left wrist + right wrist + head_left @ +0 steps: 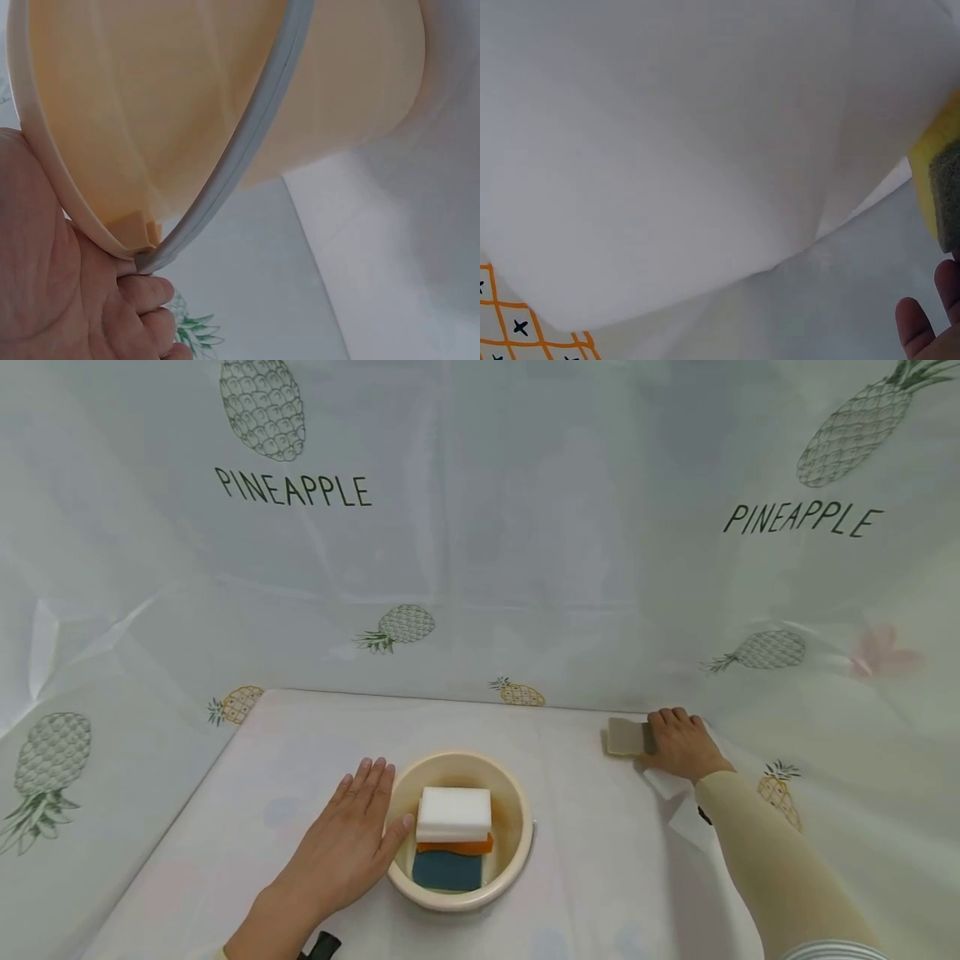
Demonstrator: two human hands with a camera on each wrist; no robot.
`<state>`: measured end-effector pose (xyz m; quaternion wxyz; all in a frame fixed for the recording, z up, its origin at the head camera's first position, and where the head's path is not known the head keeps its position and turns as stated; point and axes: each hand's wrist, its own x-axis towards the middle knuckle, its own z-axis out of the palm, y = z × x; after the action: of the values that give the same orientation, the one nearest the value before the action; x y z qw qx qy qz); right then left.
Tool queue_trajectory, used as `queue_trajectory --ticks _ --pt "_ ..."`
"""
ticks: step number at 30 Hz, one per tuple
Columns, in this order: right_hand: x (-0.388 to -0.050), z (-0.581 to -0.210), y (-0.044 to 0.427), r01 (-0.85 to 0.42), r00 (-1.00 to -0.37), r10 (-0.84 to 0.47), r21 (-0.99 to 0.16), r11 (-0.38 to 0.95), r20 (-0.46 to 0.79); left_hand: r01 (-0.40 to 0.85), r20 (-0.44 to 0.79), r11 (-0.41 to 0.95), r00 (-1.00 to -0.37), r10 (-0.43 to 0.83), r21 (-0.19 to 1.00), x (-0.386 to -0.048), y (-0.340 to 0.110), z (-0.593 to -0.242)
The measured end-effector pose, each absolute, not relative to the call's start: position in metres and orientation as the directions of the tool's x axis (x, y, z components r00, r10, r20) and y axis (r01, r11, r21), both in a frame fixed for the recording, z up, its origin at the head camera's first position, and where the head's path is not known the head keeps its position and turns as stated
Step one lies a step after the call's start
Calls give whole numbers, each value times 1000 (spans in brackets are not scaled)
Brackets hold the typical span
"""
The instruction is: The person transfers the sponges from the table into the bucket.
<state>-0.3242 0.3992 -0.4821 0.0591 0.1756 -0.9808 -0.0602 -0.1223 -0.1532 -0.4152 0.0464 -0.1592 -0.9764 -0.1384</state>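
My left hand (337, 839) lies with straight fingers along the left side of a cream bucket (517, 860), its thumb over the rim. In the left wrist view that hand (67, 277) touches the bucket's rim near the grey handle (247, 142). Inside the bucket sit a white block (453, 810), an orange piece (457, 846) and a dark blue-green piece (447, 870). At the back right, my right hand (681, 745) grips the right end of a scouring sponge (625, 737). Its yellow foam and dark scouring side show on the sponge (945, 191) in the right wrist view.
The table (592, 852) has a white cover, which is lifted or folded at a white flap (686, 818) by the right wrist. Pineapple-printed sheeting (525, 527) hangs behind the table and along both sides.
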Motion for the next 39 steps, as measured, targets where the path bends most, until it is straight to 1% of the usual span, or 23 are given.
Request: queue_trajectory --ticks 7,16,24,31,39 --pt "-315 -479 393 -319 -927 -334 113 941 169 328 147 910 -943 299 254 -122 -154 -416" --pt "-304 -473 390 -312 -927 -322 83 946 191 325 136 912 -945 299 250 -123 -155 -417" --pt "-298 -468 384 -358 -872 -373 108 928 316 336 154 908 -940 305 250 -123 -154 -417" --pt "-294 -460 369 -359 -867 -369 91 929 334 342 161 909 -937 311 238 -123 -155 -417" --pt "-287 -449 348 -380 -817 -393 120 917 422 340 165 913 -937 309 224 -123 -155 -415"
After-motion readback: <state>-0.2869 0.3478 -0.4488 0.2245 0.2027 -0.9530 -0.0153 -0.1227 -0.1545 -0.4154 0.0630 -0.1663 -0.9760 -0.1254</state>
